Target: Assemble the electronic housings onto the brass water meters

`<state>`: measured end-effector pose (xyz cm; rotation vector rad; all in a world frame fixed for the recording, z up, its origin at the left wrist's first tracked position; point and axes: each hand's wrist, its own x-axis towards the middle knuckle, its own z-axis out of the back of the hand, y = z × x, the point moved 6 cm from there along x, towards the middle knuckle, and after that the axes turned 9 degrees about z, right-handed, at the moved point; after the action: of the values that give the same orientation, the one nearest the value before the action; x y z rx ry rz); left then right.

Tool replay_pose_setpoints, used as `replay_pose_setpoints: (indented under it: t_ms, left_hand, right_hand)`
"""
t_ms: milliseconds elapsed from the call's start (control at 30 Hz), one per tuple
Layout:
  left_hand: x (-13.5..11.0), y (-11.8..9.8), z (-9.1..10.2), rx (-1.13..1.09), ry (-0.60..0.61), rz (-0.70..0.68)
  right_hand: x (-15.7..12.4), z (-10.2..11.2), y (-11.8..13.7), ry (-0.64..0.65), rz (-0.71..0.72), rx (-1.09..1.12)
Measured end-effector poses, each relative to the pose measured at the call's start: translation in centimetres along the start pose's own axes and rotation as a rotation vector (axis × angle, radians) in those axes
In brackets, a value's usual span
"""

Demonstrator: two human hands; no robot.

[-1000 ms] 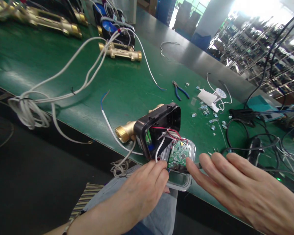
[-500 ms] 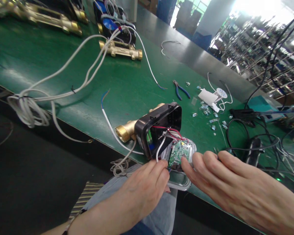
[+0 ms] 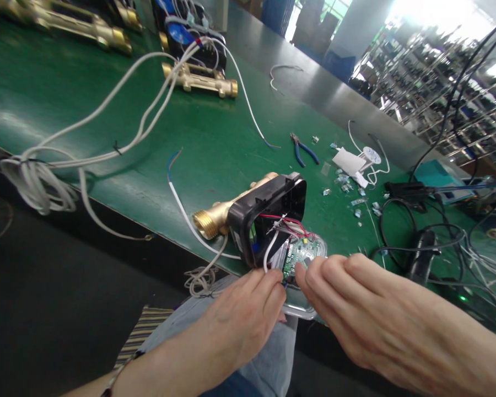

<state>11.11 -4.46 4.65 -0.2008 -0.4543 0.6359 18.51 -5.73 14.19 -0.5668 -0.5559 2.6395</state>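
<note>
My left hand (image 3: pixel 252 303) is closed at the near edge of a green circuit board (image 3: pixel 300 253), pinching a white cable (image 3: pixel 269 251); a bit of blue wire shows by its fingertips. The board lies in a clear plastic cover (image 3: pixel 301 310), beside an open black housing (image 3: pixel 268 204) on a threaded brass pipe body (image 3: pixel 215 218). Red and dark wires run from the housing to the board. Over the board's right side, my right hand (image 3: pixel 351 298) has its fingers curled together, the index fingertip near the board. Whatever lies within those fingers is hidden.
Blue-handled cutters (image 3: pixel 300 151) lie beyond the housing. Small scraps (image 3: pixel 345 182) and white paper (image 3: pixel 349 161) are to their right. Black cables (image 3: pixel 417 231) tangle at right. Bundled white cables (image 3: pixel 41 187) hang over the left edge, and more brass bodies (image 3: pixel 209 82) stand behind.
My right hand has moved slightly left, further over the circuit board. The left hand keeps its grip at the board's edge. The whole view has shifted a little.
</note>
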Motion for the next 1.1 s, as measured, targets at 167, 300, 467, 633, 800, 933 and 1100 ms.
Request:
replay_pose_setpoints:
  t_ms: [167, 300, 467, 633, 800, 933, 1100]
  left_hand:
    - [-0.3, 0.0, 0.0, 0.033, -0.064, 0.006]
    - [-0.4, 0.1, -0.3, 0.011, -0.051, 0.019]
    - [-0.3, 0.2, 0.1, -0.066, -0.062, 0.026]
    - [-0.6, 0.7, 0.1, -0.125, -0.113, 0.037]
    - [-1.2, 1.0, -0.6, -0.144, -0.071, -0.019]
    - [-1.7, 1.3, -1.3, -0.144, -0.020, -0.068]
    - [-1.9, 1.3, -1.5, -0.136, 0.012, -0.134]
  right_hand:
    - [0.9, 0.0, -0.1, -0.001, 0.055, 0.014]
    - [1.0, -0.3, -0.3, 0.010, 0.104, -0.003]
    - [0.4, -0.4, -0.5, -0.008, 0.073, 0.003]
    - [-0.1, -0.4, -0.9, -0.005, -0.008, 0.025]
    - [-4.4, -1.5, -2.6, -0.046, -0.300, 0.159]
    - [-11.0, -4.6, -3.6, -0.137, -0.860, 0.338]
    - [-14.8, -10.6, -2.6, -0.091, -1.462, 0.559]
